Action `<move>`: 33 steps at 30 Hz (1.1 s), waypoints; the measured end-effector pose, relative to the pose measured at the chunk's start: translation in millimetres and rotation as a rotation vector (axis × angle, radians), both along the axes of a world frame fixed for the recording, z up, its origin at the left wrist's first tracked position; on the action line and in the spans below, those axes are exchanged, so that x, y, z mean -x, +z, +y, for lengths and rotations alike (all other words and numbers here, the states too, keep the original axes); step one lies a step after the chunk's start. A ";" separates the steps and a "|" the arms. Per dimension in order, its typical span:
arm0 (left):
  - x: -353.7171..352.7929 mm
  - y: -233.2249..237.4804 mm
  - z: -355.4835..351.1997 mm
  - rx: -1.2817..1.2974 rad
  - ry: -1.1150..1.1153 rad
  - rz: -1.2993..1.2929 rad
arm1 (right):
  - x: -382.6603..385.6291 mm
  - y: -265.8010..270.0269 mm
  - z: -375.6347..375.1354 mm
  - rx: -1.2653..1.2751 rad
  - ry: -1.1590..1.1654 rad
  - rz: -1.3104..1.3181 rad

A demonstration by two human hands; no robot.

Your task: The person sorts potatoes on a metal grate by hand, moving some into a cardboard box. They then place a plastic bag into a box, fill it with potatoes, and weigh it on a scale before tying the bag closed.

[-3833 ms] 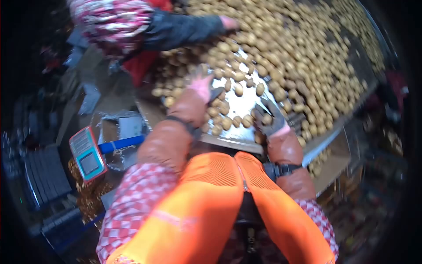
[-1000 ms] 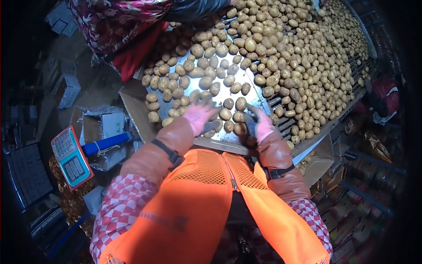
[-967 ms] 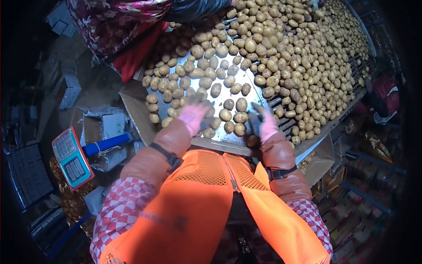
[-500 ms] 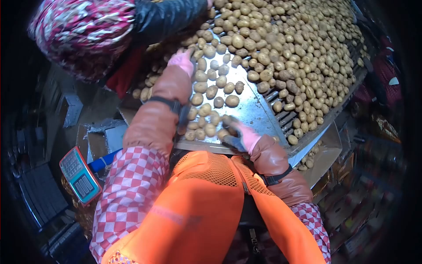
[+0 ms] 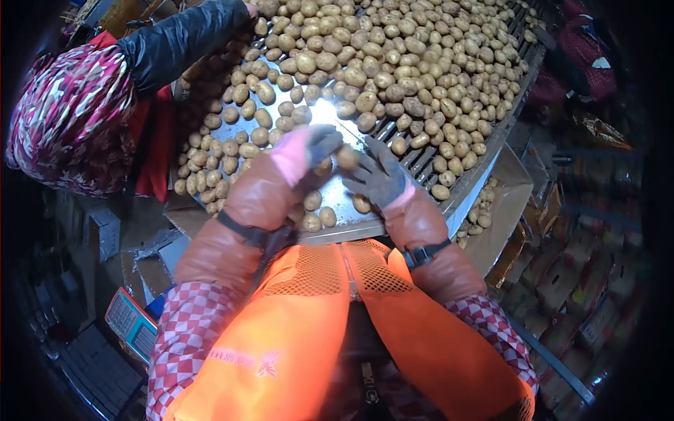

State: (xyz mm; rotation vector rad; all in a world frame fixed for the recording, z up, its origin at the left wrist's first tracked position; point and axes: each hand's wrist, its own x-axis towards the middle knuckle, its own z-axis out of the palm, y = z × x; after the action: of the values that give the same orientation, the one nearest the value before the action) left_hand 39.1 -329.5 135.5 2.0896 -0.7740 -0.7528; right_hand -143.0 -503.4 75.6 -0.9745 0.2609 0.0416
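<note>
Both hands wear grey gloves with pink cuffs. My left hand is over the metal tray, its partly blurred fingers curved downward beside a potato. Whether they grip it is unclear. Just right of that potato, my right hand has its fingers spread, with nothing visibly held. Another potato lies on the metal below my right hand. Loose potatoes rest near the tray's front edge, and more lie left of my left hand.
A large heap of potatoes covers the slatted rack behind. At the left, a co-worker's dark sleeve reaches to the heap. A cardboard box with potatoes stands at the right, and a scale at the lower left. Another person's sleeve shows upper right.
My hands have come close together over the tray; my right hand's fingers are now spread. The view has shifted, and fewer potatoes lie near the front edge.
</note>
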 end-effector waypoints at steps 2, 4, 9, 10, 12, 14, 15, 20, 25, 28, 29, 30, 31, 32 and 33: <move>-10.5 -0.3 -22.1 -0.109 -0.020 -0.268 | -22.3 5.1 0.0 0.890 0.003 -0.103; -23.4 -29.2 -8.4 -0.215 0.042 -0.654 | -28.4 20.3 -21.1 0.231 -0.020 0.180; 2.0 -32.3 90.8 -0.388 0.094 -0.611 | -66.6 89.7 -119.0 0.499 -0.289 0.313; 12.0 -34.9 101.9 -0.348 0.180 -0.579 | -79.7 113.7 -128.2 0.612 -0.329 0.389; 35.4 -37.0 107.2 -0.413 0.238 -0.533 | -114.1 96.0 -160.1 0.728 -0.267 0.598; 63.6 -41.7 98.2 -0.416 0.265 -0.493 | -142.8 62.5 -150.0 1.475 0.277 0.581; 75.6 -44.1 93.7 -0.405 0.232 -0.515 | -157.4 45.9 -145.0 1.825 0.477 0.495; 90.4 -40.6 72.3 -0.537 0.115 -0.499 | -118.9 76.2 -74.5 1.700 0.593 0.449; 91.7 -40.2 70.0 -0.522 0.058 -0.525 | -43.1 53.7 -74.8 0.515 0.092 0.525; 92.3 -46.3 71.7 -0.564 0.022 -0.553 | 29.4 86.0 -110.5 0.069 -0.319 0.600; 92.8 -49.8 72.5 -0.568 0.021 -0.573 | 65.8 69.3 -130.1 0.077 -0.431 0.575; 92.3 -49.6 70.0 -0.563 0.012 -0.574 | 103.5 55.6 -147.3 0.240 -0.534 0.476; 92.5 -47.9 67.6 -0.564 0.006 -0.577 | 128.0 69.5 -159.6 0.257 -0.633 0.581; 93.4 -46.1 64.6 -0.563 0.002 -0.580 | 146.5 63.6 -173.6 0.510 -0.559 0.627; 95.9 -43.6 57.0 -0.424 -0.024 -0.573 | 165.0 57.7 -187.4 0.765 -0.492 0.683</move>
State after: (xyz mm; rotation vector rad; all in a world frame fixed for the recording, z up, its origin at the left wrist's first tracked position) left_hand -56.8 -272.5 91.9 2.7398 -1.0060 -0.3382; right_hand -308.0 -690.9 133.3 -1.6087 1.2023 -0.1942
